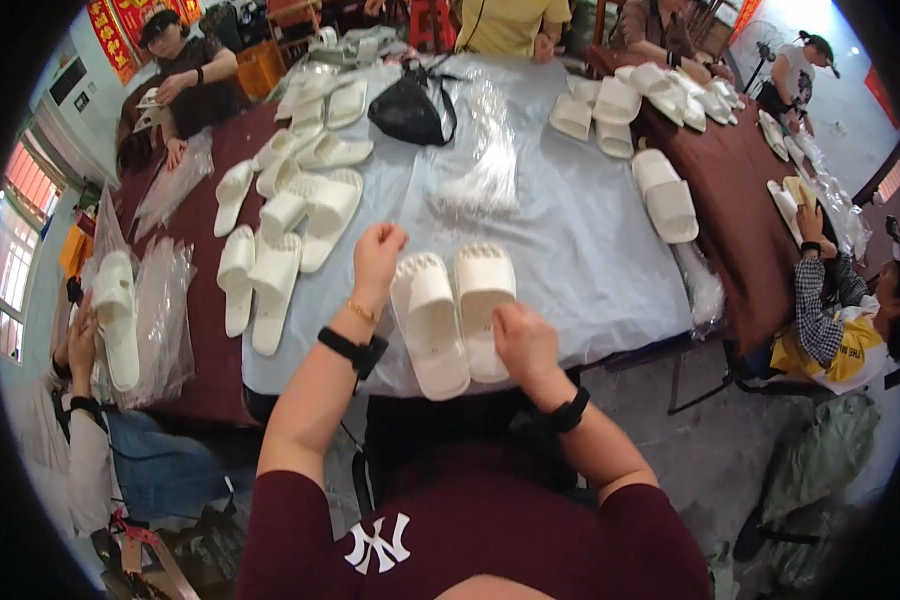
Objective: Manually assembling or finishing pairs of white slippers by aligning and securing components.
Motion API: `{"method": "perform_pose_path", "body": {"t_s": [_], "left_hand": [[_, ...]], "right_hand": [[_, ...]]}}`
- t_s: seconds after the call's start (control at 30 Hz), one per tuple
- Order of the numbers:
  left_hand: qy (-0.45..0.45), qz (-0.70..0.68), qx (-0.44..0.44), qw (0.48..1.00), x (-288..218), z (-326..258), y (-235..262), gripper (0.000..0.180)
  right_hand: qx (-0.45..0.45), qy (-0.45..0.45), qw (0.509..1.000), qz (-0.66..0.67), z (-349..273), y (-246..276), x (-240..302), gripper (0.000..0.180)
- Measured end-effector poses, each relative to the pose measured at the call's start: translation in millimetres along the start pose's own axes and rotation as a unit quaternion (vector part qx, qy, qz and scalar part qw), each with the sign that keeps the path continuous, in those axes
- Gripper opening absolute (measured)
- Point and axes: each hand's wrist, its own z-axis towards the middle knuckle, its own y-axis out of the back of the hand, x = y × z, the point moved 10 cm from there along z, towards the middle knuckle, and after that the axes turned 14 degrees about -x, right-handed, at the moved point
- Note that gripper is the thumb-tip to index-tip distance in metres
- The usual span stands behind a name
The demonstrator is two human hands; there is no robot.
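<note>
A pair of white slippers (433, 335) lies side by side at the near edge of the table before me, toes pointing away. My left hand (377, 265) is closed, fingertips pinched together, just left of the left slipper's toe. Whatever it may hold is too small to make out. My right hand (526, 343) is also closed, over the outer edge of the right slipper (485, 290). Its curled fingers hide whether they grip the slipper or something thin.
Several white slippers (275, 265) lie along the left, with more (665, 195) on the right. Clear plastic bags (485, 165) and a black bag (410, 105) lie further back on the pale table cover (590, 270). Other people work around the brown-covered tables (725, 210).
</note>
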Motion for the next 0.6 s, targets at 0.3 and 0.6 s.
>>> {"method": "perform_pose_path", "body": {"t_s": [0.3, 0.6], "left_hand": [[-0.044, 0.019, 0.143, 0.989, -8.9, -19.6, -65.1, 0.016], [-0.076, 0.117, 0.201, 0.970, 2.1, -49.2, -85.0, 0.023]], "right_hand": [[0.098, 0.111, 0.982, 0.120, -25.5, -11.6, 44.6, 0.007], [0.179, 0.126, 0.951, 0.220, -65.3, -29.8, 65.9, 0.009]]}}
